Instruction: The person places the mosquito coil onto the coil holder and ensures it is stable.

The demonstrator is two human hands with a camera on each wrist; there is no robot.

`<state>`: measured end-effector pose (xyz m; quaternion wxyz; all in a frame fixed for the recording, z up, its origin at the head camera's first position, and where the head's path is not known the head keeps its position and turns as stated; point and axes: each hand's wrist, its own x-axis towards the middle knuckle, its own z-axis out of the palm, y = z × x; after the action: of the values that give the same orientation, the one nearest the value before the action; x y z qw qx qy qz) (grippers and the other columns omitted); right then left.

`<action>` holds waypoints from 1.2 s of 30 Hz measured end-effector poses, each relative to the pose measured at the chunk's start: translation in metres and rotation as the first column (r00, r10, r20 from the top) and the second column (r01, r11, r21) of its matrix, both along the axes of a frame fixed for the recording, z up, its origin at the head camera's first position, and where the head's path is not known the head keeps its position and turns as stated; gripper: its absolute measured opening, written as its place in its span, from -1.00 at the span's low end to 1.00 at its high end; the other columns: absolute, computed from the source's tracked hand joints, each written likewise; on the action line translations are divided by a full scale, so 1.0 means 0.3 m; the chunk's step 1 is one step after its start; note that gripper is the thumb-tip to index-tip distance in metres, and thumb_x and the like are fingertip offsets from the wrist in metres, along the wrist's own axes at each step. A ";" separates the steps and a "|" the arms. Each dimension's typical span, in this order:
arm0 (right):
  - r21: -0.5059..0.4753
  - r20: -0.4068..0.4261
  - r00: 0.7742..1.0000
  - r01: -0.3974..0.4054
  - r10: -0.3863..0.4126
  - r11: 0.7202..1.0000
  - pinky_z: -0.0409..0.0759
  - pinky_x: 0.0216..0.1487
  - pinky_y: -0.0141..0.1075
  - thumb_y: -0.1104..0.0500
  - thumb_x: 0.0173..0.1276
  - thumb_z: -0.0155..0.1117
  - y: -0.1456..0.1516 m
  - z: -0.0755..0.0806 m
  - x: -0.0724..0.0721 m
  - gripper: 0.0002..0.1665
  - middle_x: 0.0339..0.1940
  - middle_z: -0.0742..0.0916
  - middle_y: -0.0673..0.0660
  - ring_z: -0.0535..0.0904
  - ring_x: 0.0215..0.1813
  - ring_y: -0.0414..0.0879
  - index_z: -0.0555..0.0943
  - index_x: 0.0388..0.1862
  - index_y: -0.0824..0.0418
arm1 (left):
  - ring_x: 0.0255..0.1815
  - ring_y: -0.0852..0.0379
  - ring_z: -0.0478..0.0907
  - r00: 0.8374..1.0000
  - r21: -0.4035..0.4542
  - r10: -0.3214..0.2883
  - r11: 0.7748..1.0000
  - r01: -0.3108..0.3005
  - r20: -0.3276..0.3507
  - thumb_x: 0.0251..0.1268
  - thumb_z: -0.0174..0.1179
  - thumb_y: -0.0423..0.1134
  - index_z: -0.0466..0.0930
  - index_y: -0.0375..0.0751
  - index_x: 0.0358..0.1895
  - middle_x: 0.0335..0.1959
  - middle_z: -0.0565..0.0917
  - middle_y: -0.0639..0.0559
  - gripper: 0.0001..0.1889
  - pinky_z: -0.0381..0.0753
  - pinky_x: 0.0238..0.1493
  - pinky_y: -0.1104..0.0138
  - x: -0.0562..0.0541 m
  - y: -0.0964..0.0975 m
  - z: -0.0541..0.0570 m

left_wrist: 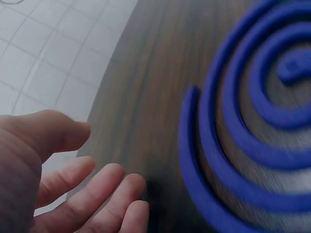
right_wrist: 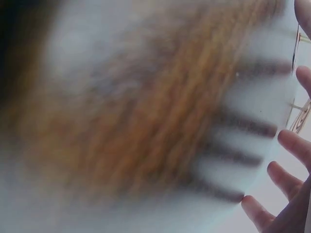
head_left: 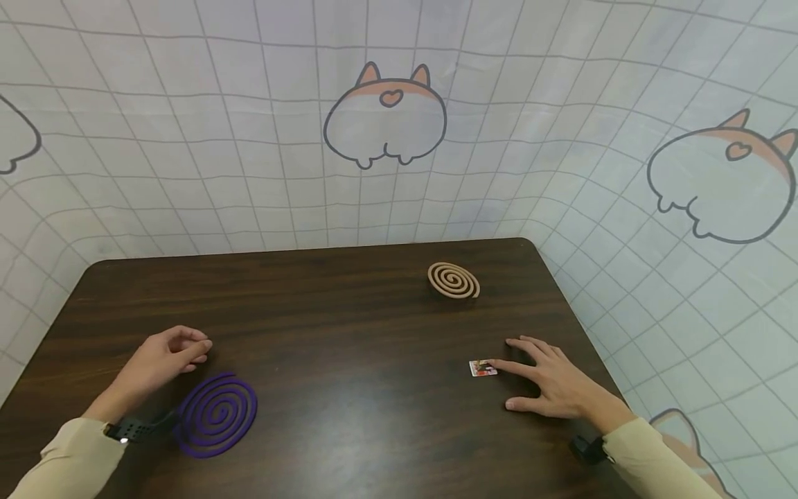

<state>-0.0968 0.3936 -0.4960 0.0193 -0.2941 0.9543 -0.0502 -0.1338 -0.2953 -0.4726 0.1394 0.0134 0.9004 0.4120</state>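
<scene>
A purple spiral mosquito coil lies flat on the dark table at the left; part of it fills the right side of the left wrist view. Just beyond and left of it hovers or rests my left hand, fingers loosely bent around nothing. My right hand is spread low over the table's right side. Its index fingertip touches a small picture card, covering the card's right edge. In the right wrist view only the fingers show at the right edge, and the card is not visible.
Farther back on the right sits a tan spiral coil, with a dark shadow under it. The brown wooden table has rounded far corners. White grid-patterned curtain with cartoon animals hangs behind and beside it.
</scene>
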 end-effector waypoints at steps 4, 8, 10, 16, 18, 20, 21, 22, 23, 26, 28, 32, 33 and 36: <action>-0.011 -0.008 1.000 0.012 -0.012 1.000 0.44 0.32 0.41 -0.48 0.27 0.34 0.006 -0.002 0.008 -0.11 0.59 0.41 0.17 0.33 0.56 0.30 0.31 0.56 -0.48 | -0.19 0.48 0.66 1.000 -0.036 0.007 0.999 -0.006 0.024 0.60 0.10 0.08 0.47 -0.43 0.26 0.14 0.71 -0.36 -0.43 0.75 -0.16 0.44 0.026 -0.036 -0.004; -0.016 -0.007 1.000 0.031 -0.031 0.999 0.44 0.31 0.42 -0.49 0.27 0.33 0.009 -0.004 0.010 -0.13 0.58 0.41 0.15 0.33 0.56 0.30 0.32 0.54 -0.49 | -0.24 0.44 0.64 0.999 -0.094 0.008 0.996 -0.005 0.033 0.58 0.14 0.07 0.48 -0.44 0.24 0.06 0.76 -0.29 -0.43 0.72 -0.23 0.42 0.046 -0.061 -0.001; -0.016 -0.010 0.999 0.033 -0.033 0.999 0.44 0.31 0.42 -0.48 0.28 0.33 0.009 -0.006 0.009 -0.14 0.58 0.41 0.15 0.33 0.56 0.30 0.32 0.54 -0.49 | -0.29 0.41 0.63 1.000 -0.137 0.002 0.991 0.001 0.026 0.55 0.18 0.05 0.51 -0.43 0.21 -0.02 0.79 -0.21 -0.45 0.69 -0.29 0.42 0.057 -0.066 -0.001; -0.010 -0.018 1.000 0.018 -0.018 1.000 0.44 0.31 0.41 -0.45 0.30 0.33 0.004 -0.010 0.006 -0.14 0.58 0.42 0.18 0.34 0.55 0.32 0.30 0.55 -0.50 | -0.28 0.25 0.65 0.999 -0.244 -0.023 0.969 0.032 0.040 0.48 0.24 0.12 0.57 -0.39 0.17 -0.13 0.80 -0.06 -0.42 0.62 -0.31 0.34 0.085 -0.065 0.001; -0.008 -0.015 1.000 0.015 -0.015 1.000 0.43 0.32 0.41 -0.45 0.30 0.33 0.000 -0.012 0.007 -0.15 0.58 0.41 0.18 0.34 0.55 0.33 0.31 0.55 -0.50 | -0.23 0.19 0.67 0.999 -0.273 -0.033 0.961 0.039 0.029 0.43 0.28 0.15 0.59 -0.38 0.15 -0.15 0.81 -0.02 -0.40 0.63 -0.25 0.27 0.092 -0.065 -0.004; -0.004 -0.012 1.000 0.017 -0.017 1.000 0.42 0.33 0.41 -0.46 0.31 0.31 -0.003 -0.014 0.008 -0.16 0.59 0.41 0.18 0.32 0.56 0.31 0.31 0.55 -0.51 | -0.20 0.14 0.69 0.999 -0.306 -0.042 0.951 0.042 0.007 0.37 0.32 0.17 0.62 -0.36 0.11 -0.19 0.81 0.02 -0.40 0.63 -0.21 0.20 0.099 -0.062 -0.006; -0.003 -0.012 1.000 0.019 -0.019 1.000 0.41 0.33 0.41 -0.47 0.30 0.31 -0.004 -0.015 0.008 -0.16 0.59 0.41 0.17 0.32 0.57 0.31 0.31 0.55 -0.51 | -0.19 0.12 0.69 0.999 -0.317 -0.046 0.948 0.043 -0.001 0.35 0.35 0.17 0.63 -0.36 0.10 -0.21 0.81 0.04 -0.39 0.63 -0.20 0.17 0.102 -0.059 -0.008; -0.003 -0.012 1.000 0.021 -0.021 1.000 0.41 0.34 0.41 -0.47 0.30 0.31 -0.005 -0.015 0.009 -0.16 0.60 0.41 0.17 0.32 0.57 0.30 0.31 0.54 -0.51 | -0.19 0.11 0.69 0.999 -0.326 -0.047 0.945 0.042 -0.006 0.32 0.37 0.18 0.63 -0.35 0.09 -0.23 0.81 0.05 -0.39 0.64 -0.19 0.14 0.105 -0.056 -0.009; -0.001 -0.012 1.000 0.023 -0.023 1.000 0.40 0.34 0.40 -0.47 0.30 0.31 -0.005 -0.015 0.009 -0.16 0.60 0.41 0.16 0.31 0.57 0.30 0.31 0.54 -0.51 | -0.20 0.10 0.69 0.999 -0.333 -0.048 0.942 0.042 -0.008 0.29 0.39 0.18 0.63 -0.35 0.08 -0.23 0.81 0.06 -0.38 0.64 -0.19 0.12 0.107 -0.053 -0.010; 0.002 -0.013 0.999 0.029 -0.029 1.000 0.39 0.36 0.40 -0.48 0.31 0.30 -0.006 -0.017 0.007 -0.16 0.60 0.40 0.15 0.31 0.57 0.30 0.31 0.55 -0.51 | -0.20 0.07 0.68 0.999 -0.346 -0.042 0.937 0.039 -0.002 0.24 0.42 0.20 0.62 -0.35 0.09 -0.23 0.79 0.06 -0.34 0.63 -0.20 0.12 0.113 -0.042 -0.012; 0.004 -0.014 0.999 0.032 -0.031 0.999 0.38 0.36 0.39 -0.48 0.31 0.30 -0.007 -0.016 0.006 -0.16 0.60 0.41 0.14 0.31 0.57 0.29 0.31 0.55 -0.50 | -0.19 0.06 0.68 0.999 -0.351 -0.036 0.936 0.032 -0.004 0.21 0.44 0.20 0.62 -0.35 0.09 -0.23 0.79 0.05 -0.33 0.62 -0.21 0.14 0.117 -0.035 -0.013; 0.009 -0.022 0.999 0.029 -0.029 1.000 0.38 0.35 0.38 -0.50 0.31 0.28 -0.011 -0.012 -0.001 -0.16 0.59 0.42 0.15 0.35 0.54 0.27 0.31 0.55 -0.50 | -0.19 0.03 0.68 1.000 -0.353 -0.021 0.935 0.013 -0.017 0.17 0.47 0.19 0.63 -0.34 0.07 -0.24 0.79 0.04 -0.34 0.64 -0.18 0.08 0.125 -0.021 -0.014; 0.013 -0.024 0.999 0.029 -0.028 1.000 0.38 0.34 0.37 -0.50 0.31 0.28 -0.011 -0.012 -0.003 -0.16 0.58 0.42 0.14 0.36 0.54 0.26 0.31 0.55 -0.50 | -0.19 0.01 0.69 1.000 -0.351 -0.015 0.936 0.008 -0.018 0.17 0.48 0.19 0.63 -0.33 0.07 -0.24 0.79 0.03 -0.34 0.64 -0.16 0.05 0.127 -0.017 -0.014; 0.021 -0.033 0.999 0.028 -0.028 0.999 0.39 0.34 0.36 -0.52 0.30 0.26 -0.014 -0.011 -0.015 -0.16 0.58 0.42 0.14 0.37 0.52 0.24 0.30 0.55 -0.51 | -0.17 -0.01 0.68 1.000 -0.348 -0.005 0.937 -0.003 -0.022 0.15 0.48 0.21 0.63 -0.32 0.05 -0.22 0.78 0.03 -0.34 0.64 -0.15 0.03 0.133 -0.005 -0.014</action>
<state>-0.1012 0.3894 -0.4991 0.0061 -0.2812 0.9590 -0.0354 -0.0938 -0.2969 -0.4767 0.1295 -0.0062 0.9606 0.2458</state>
